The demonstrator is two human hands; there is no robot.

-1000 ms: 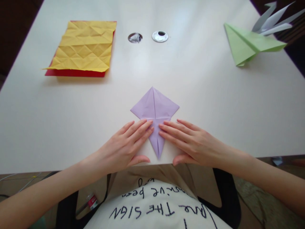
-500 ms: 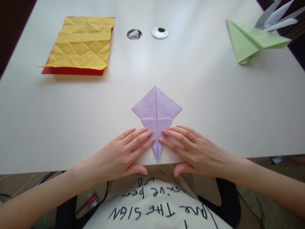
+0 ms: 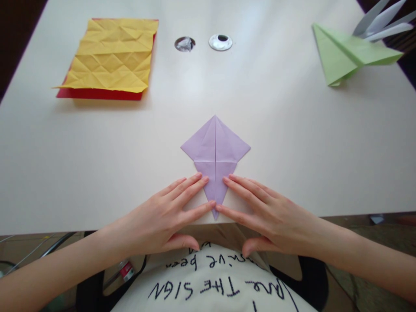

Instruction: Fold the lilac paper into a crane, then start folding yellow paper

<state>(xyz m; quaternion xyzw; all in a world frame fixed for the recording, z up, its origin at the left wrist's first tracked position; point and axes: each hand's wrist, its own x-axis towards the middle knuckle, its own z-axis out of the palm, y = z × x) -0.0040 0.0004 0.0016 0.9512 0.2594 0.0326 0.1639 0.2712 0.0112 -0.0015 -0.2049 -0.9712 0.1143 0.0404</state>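
Note:
A folded sheet of purple origami paper [image 3: 215,147] lies flat on the white table near its front edge. It is kite-like, wide at the top, with a centre slit, a crosswise crease and a narrow point toward me. My left hand [image 3: 172,212] rests open on its lower left edge, fingers spread and thumb off the table edge. Mirroring it, my right hand [image 3: 263,212] lies open along the lower right edge. Both index fingertips press close together near the bottom point.
A creased yellow paper [image 3: 113,56] lies over a red sheet [image 3: 100,94] at the back left. Behind the purple paper are a table hole [image 3: 185,43] and a white round cap [image 3: 220,42]. A green folded paper [image 3: 344,54] with white paper strips [image 3: 383,21] sits at the back right.
Both index fingers have slid down the purple paper toward its bottom point, spreading away from the other fingers. The view has shifted slightly.

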